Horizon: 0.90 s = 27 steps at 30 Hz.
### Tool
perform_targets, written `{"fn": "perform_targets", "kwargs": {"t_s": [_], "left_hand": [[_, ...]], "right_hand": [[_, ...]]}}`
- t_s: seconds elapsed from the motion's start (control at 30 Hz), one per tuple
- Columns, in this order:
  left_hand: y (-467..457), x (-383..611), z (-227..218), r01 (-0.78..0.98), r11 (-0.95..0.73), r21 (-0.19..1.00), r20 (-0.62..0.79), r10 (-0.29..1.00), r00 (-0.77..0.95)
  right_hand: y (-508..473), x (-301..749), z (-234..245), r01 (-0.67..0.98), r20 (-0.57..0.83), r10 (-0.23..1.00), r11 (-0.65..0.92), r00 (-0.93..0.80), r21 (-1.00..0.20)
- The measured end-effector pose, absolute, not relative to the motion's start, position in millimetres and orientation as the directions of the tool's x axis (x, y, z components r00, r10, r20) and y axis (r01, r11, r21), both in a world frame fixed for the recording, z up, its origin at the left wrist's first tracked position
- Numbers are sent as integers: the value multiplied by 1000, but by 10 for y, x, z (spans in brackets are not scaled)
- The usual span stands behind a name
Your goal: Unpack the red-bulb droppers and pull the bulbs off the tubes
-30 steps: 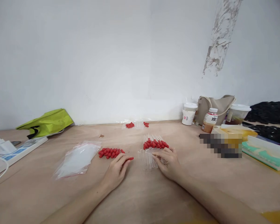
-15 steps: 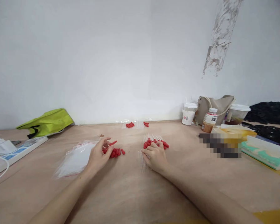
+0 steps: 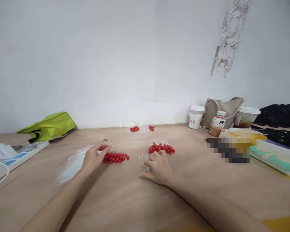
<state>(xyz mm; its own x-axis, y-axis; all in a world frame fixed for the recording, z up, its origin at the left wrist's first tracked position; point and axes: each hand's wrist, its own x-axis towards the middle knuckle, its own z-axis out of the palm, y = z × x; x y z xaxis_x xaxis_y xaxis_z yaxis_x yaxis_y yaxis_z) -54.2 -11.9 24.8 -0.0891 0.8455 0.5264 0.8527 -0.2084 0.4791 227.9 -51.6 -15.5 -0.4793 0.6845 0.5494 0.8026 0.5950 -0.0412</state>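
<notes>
My left hand [image 3: 94,157] is closed in a pinch beside a heap of red rubber bulbs [image 3: 116,157]. A bit of red shows at its fingertips, a bulb mostly hidden by the fingers. My right hand [image 3: 160,168] rests on the table with its fingers curled over several thin clear tubes [image 3: 142,162], the thumb at their near ends. Just beyond it lies a row of droppers [image 3: 161,147], clear tubes with red bulbs fitted, the bulbs toward me. Under and beside my left forearm lie clear zip bags [image 3: 73,166].
Toward the wall lie bags with red bulbs [image 3: 134,129] and tubes. At left are a green pouch [image 3: 49,125] and a power strip [image 3: 21,159]. A paper cup [image 3: 195,117], a bottle [image 3: 217,124], a grey bag [image 3: 226,108] and a tissue pack [image 3: 275,158] stand at right.
My left hand has drawn back left from over the bulb heap. My right hand has shifted slightly nearer, its thumb spreading left, and the loose tubes have moved left.
</notes>
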Motion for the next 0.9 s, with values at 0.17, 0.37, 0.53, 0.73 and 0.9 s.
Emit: {"fn": "perform_targets", "kwargs": {"t_s": [0.17, 0.37, 0.53, 0.73, 0.9], "left_hand": [[-101, -563, 245, 862, -198, 466, 544, 833, -103], [-86, -586, 206, 858, -199, 474, 544, 832, -108], [-36, -584, 207, 848, -209, 487, 535, 839, -100], [158, -576, 198, 868, -212, 449, 452, 892, -16], [252, -564, 117, 869, -130, 477, 333, 942, -42]], "right_hand": [[-495, 2259, -192, 803, 550, 681, 596, -483, -32], [-557, 2225, -124, 764, 542, 672, 640, -504, -83], [-604, 2195, -80, 635, 434, 581, 772, -688, -27], [-594, 2198, -106, 661, 419, 598, 751, -683, 5], [-577, 2194, -124, 671, 435, 596, 741, -675, 24]]}}
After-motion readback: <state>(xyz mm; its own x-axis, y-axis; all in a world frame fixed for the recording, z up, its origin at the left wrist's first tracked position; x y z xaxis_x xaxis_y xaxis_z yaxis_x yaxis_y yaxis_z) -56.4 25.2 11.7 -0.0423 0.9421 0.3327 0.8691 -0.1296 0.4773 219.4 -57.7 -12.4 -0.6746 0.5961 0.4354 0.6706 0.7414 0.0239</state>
